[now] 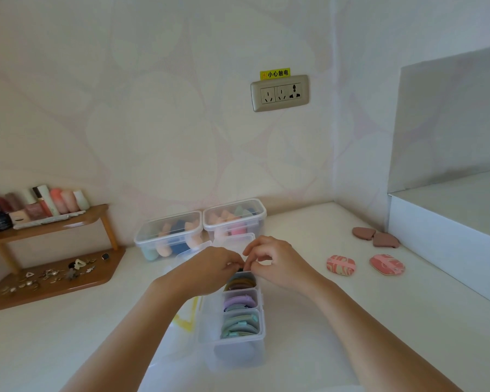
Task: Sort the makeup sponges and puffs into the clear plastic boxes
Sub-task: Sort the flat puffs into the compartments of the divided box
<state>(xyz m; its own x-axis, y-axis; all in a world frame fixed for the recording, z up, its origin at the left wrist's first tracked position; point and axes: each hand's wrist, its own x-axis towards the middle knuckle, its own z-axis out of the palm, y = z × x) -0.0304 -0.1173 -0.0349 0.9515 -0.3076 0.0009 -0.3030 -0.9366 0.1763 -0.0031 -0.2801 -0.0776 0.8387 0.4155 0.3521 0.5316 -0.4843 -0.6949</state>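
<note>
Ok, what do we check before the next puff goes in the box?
1. Divided box open, no lid on top: ok.
2. Left hand and right hand free: cannot tell, fingers curl together at the box's far end.
3. Room in the far compartment: cannot tell, the hands hide it.
4. All puffs sorted: not ok, two pink puffs and two brown puffs lie on the table.
5. Sponge boxes lidded: ok.

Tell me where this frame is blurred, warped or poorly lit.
Head view: light is soft and even, with only faint shadows. The bottles at the left edge are smeared. The wide-angle lens bends the wooden shelf. The wall socket label is legible. There is a mild sheen on the lidded boxes.
</note>
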